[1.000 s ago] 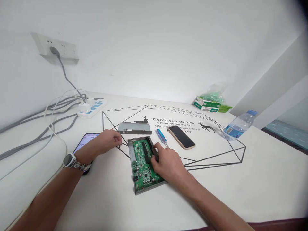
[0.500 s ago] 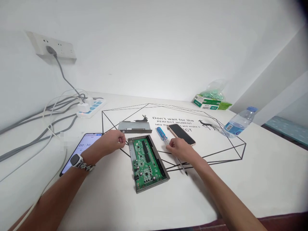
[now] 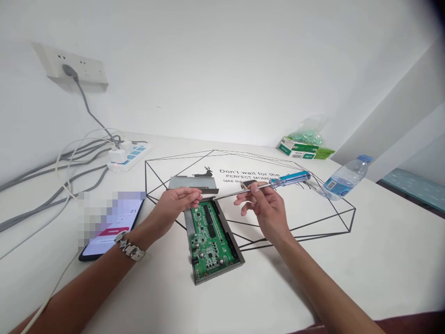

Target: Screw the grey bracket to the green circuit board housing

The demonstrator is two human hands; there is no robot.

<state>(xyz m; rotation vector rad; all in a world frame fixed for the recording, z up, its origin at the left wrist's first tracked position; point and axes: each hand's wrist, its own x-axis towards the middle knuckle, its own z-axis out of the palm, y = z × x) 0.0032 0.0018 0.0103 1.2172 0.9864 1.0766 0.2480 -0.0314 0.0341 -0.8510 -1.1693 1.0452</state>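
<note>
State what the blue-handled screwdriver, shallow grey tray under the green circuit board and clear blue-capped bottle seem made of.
Blue-handled screwdriver: probably plastic handle, glossy and translucent; shaft apparently steel, as it gleams.
Shallow grey tray: likely sheet metal, dull, with thin upturned edges.
Clear blue-capped bottle: seemingly plastic, smooth and transparent.

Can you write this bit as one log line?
left hand: near green board | right hand: holding blue screwdriver | water bottle: on table

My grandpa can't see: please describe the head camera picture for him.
The right hand holds a blue-handled screwdriver pointing toward the far end of a green circuit board in an open metal case. The left hand, fingertips together, is near that end. A phone lies left, a bottle right.
</note>
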